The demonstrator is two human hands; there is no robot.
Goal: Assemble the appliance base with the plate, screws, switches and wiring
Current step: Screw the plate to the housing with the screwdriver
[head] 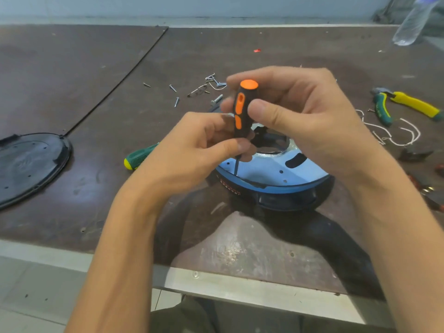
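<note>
Plate: the black round plate [28, 164] lies flat on the table [72, 68], well left of the base and apart from it.
Green driver: a green driver [139, 156] with a yellow end lies left of the base, partly hidden behind the left wrist.
Screws: loose screws [177, 101] lie scattered behind the base and to its left, some in a small heap beside a bent bit of wire.
Left hand: the left hand [199, 150] is above the left part of the base, fingers curled, pinching the lower end of the orange driver's handle.
Orange driver: the orange driver [242, 109] stands nearly upright over the base, its thin shaft reaching down to the pale blue face near the left rim.
Base: the round blue base [271, 174] sits on the table near the front edge, with a black rim and a dark opening in its middle.
Right hand: the right hand [305, 116] is above the base, thumb and fingers wrapped round the upper handle.
Wires: white wires [394, 138] lie right of the base.
Pliers: yellow-and-green pliers [406, 104] lie right of the base, beyond the wires.
Bottle: a clear bottle [413, 22] stands far behind the base, to the right.
</note>
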